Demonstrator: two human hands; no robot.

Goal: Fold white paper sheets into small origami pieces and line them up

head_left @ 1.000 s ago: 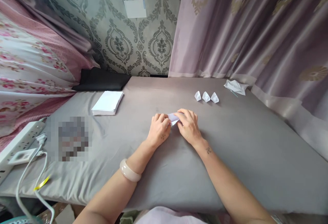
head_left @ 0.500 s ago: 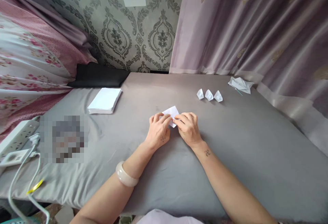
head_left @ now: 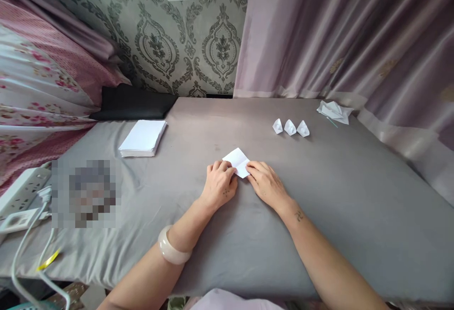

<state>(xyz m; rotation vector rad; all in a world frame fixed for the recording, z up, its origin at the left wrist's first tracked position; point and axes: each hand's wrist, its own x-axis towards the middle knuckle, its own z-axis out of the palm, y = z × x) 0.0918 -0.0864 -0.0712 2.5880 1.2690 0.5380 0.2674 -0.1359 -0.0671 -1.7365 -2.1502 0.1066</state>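
A small white sheet of folded paper [head_left: 237,161] lies between my hands near the middle of the table, a crease running across it. My left hand [head_left: 219,180] grips its left corner, fingers curled and pressed together. At the right corner, my right hand [head_left: 266,179] pinches the edge between thumb and fingers. Three small folded white paper shapes [head_left: 290,128] stand in a row farther back on the right. A stack of white paper [head_left: 143,138] rests at the back left.
A grey cloth [head_left: 177,272] covers the table. Crumpled white paper [head_left: 334,111] and a thin greenish stick [head_left: 332,122] lie at the back right. On the left are a power strip [head_left: 26,187] with cables, a blurred-out item [head_left: 92,192] and a black folded cloth [head_left: 136,102].
My right hand has shifted slightly right, to the paper's right corner, and more of the paper now shows. The left hand stays at the left corner. The view has tilted slightly.
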